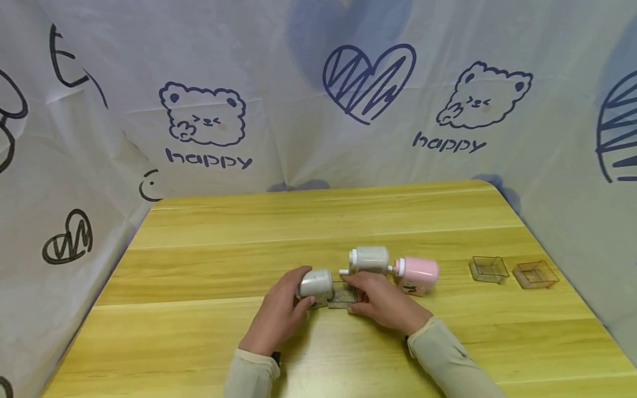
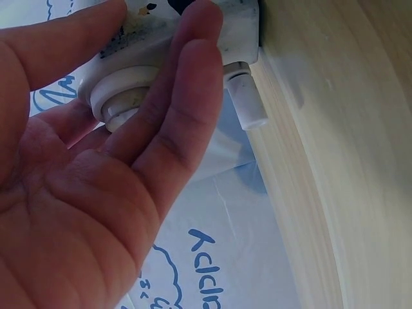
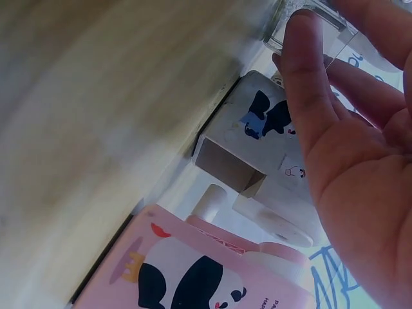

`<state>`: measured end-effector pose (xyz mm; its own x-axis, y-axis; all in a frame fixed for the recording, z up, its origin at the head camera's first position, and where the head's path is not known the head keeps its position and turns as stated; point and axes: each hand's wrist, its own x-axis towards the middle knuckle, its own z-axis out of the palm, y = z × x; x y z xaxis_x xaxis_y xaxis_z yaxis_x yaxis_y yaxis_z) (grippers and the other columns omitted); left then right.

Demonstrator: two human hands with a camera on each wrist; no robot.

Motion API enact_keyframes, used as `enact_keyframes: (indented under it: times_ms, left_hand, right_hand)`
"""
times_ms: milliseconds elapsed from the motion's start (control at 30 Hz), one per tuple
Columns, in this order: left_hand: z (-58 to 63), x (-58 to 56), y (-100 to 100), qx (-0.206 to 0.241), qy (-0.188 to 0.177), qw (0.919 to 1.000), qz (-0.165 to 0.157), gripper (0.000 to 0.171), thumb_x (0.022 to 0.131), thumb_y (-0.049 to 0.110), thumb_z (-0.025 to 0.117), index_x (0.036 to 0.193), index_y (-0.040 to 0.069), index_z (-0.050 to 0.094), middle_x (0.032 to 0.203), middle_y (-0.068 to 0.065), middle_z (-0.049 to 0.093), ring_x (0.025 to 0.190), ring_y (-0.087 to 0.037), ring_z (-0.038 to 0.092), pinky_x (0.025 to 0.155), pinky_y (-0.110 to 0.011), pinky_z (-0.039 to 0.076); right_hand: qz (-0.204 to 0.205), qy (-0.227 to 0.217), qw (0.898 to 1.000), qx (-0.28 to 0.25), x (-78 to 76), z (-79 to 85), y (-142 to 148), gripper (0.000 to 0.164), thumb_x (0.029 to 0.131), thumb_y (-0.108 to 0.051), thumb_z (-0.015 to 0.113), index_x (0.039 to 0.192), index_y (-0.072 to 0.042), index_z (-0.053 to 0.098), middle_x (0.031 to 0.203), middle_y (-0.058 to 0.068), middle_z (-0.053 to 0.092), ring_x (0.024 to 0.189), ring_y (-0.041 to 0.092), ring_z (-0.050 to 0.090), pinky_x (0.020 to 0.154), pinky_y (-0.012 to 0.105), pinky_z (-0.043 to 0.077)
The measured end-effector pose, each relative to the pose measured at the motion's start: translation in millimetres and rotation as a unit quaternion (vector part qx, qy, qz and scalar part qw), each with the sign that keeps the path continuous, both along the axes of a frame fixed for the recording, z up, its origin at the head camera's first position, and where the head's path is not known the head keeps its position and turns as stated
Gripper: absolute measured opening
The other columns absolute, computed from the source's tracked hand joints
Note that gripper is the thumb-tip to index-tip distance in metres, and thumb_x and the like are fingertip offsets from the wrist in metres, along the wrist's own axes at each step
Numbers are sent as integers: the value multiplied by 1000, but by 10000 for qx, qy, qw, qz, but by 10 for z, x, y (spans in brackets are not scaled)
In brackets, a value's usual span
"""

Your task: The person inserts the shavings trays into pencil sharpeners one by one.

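The left hand (image 1: 286, 304) grasps the white box (image 1: 317, 283), left of the pink box (image 1: 420, 272), with the thumb on the near side and the fingers curled round the far side. The right hand (image 1: 385, 301) pinches a clear tray (image 1: 342, 296) between thumb and fingers — this tray too lies left of the pink box, closer to it than the white box is. The tray's end sits right by the white box; whether the two touch, I cannot tell.

The grey box (image 1: 370, 258) is just left of the pink box and a little farther back, partly behind the right hand. In the right wrist view it shows a panda print and a rectangular slot (image 3: 225, 166); the pink box has a panda print as well.

Well to the right of the pink box are two loose trays, the nearer one (image 1: 490, 273) and the farther one (image 1: 537, 283), standing apart. Under the pink box is a wooden table (image 1: 199, 309); beyond it hangs a pale cloth (image 1: 288, 121) with bears, hearts and the word "happy" — and both arms wear pale sleeves (image 1: 445, 354)
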<state>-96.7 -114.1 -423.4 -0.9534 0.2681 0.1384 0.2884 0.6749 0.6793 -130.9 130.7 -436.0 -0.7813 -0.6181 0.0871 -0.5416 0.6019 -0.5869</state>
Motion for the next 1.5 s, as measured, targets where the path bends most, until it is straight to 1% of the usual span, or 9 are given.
enact_keyframes:
  times_ms: [133, 267, 567, 833, 1100, 1367, 1500]
  left_hand:
    - [14, 1, 6, -45, 1, 10000, 6, 53, 91, 16, 64, 140, 8, 43, 132, -11, 52, 96, -18, 57, 75, -31, 50]
    - [25, 2, 4, -72, 8, 10000, 9, 53, 91, 16, 64, 140, 8, 43, 132, -11, 52, 95, -18, 57, 75, -31, 50]
    - [22, 1, -7, -75, 24, 10000, -30, 53, 91, 15, 63, 139, 9, 44, 133, -11, 51, 97, -19, 57, 76, -32, 50]
    - [18, 2, -19, -106, 128, 9997, -159, 51, 92, 14, 63, 139, 9, 44, 135, -10, 51, 101, -20, 57, 79, -33, 50]
    - [16, -10, -30, 32, 149, 9991, -392, 51, 90, 13, 64, 137, 8, 46, 131, -10, 53, 95, -16, 56, 75, -30, 50]
    - [14, -4, -23, 78, 99, 9992, -390, 51, 90, 13, 64, 137, 7, 45, 130, -10, 53, 96, -17, 56, 75, -31, 50]
    - [10, -1, -17, 36, 66, 9993, -361, 52, 91, 14, 64, 138, 8, 44, 131, -11, 53, 99, -18, 56, 77, -32, 50]
  right_hand:
    - [-18, 27, 10000, 52, -14, -4, -6, 59, 86, -22, 71, 138, -3, 49, 90, -3, 56, 74, 5, 50, 66, 26, 45]
    - [-50, 83, 9999, 105, -21, -5, -12, 60, 86, -23, 71, 138, -4, 49, 90, -3, 55, 73, 6, 50, 66, 26, 45]
    - [-73, 160, 9996, 205, -4, -9, -22, 59, 87, -23, 69, 139, -4, 48, 99, -1, 57, 77, 9, 50, 71, 29, 44]
    - [-78, 145, 9998, 110, 8, -2, -31, 58, 87, -22, 69, 137, -2, 48, 99, 1, 58, 77, 9, 50, 71, 28, 45]
    - [0, 140, 9999, 16, -2, -10, -31, 59, 87, -23, 69, 138, -2, 48, 96, -1, 57, 76, 8, 50, 69, 28, 45]
    - [137, -55, 9998, -117, -11, -6, -57, 59, 86, -19, 71, 137, -2, 48, 97, 1, 58, 77, 9, 53, 68, 25, 47]
    - [176, -54, 9998, -121, -17, 8, -67, 57, 85, -16, 71, 136, -1, 49, 97, 1, 58, 78, 10, 54, 69, 25, 47]
